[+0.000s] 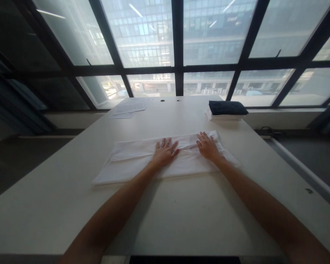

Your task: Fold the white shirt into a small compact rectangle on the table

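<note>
A white cloth (134,167), folded over into a long strip along its far side, lies flat across the middle of the table. My left hand (164,153) rests palm down near the middle of the cloth, its fingers spread. Farther right, my right hand (207,146) presses flat on the cloth near its right end, fingers outstretched. Between the two hands the fabric is creased. Whether the cloth is a garment or a plain sheet, I cannot tell.
The white table (176,216) reaches toward large windows. At its far right stands a stack of folded white cloths (227,117) topped by a dark folded cloth (227,107). Sheets of paper (130,107) lie at the far left. Two small round holes are near the far edge.
</note>
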A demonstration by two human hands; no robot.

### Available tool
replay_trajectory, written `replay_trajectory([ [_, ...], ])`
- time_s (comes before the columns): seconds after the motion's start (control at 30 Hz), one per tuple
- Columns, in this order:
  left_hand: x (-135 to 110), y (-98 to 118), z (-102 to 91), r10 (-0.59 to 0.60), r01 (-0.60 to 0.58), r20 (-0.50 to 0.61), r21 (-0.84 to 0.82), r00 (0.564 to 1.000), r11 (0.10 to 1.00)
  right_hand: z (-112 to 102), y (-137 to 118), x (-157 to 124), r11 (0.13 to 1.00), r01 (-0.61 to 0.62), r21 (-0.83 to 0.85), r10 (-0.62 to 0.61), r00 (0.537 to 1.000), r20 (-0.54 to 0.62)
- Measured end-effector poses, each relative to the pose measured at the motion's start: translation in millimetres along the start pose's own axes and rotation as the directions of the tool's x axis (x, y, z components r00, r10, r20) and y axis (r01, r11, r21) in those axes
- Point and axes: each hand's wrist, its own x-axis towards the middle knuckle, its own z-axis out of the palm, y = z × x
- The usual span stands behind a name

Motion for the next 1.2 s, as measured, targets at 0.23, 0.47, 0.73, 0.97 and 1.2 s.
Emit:
replay_trajectory([
  [0.23,-0.4,0.3,-7.2,0.049,-0.049,0.031,-0.022,0.998,0.999,-9.4,65.1,8.7,0.988,-0.149,-0.026,0.147,0.986,-0.077],
  [0.47,9.1,12.2,-7.1,0.207,-0.226,-0.127,-0.166,0.97,0.96,-35.8,145.0,-1.6,0.823,-0.386,0.418,0.522,0.804,-0.286],
  [0.73,25.7,42.1,-10.3,0.063,-0.096,-0.178,-0.186,0.982,0.978,-18.4,143.4,-6.8,0.794,-0.345,0.501,0.461,0.879,-0.125],
  [0.97,27.3,47.9,-0.9,0.062,-0.143,-0.276,-0.285,0.959,0.948,-10.4,130.8,8.2,0.781,-0.385,0.492,0.483,0.871,-0.085],
  [1.2,27.2,47.4,-3.7,0.063,-0.178,-0.358,-0.297,0.932,0.938,-14.7,109.7,21.7,0.771,-0.397,0.499,0.492,0.868,-0.07],
])
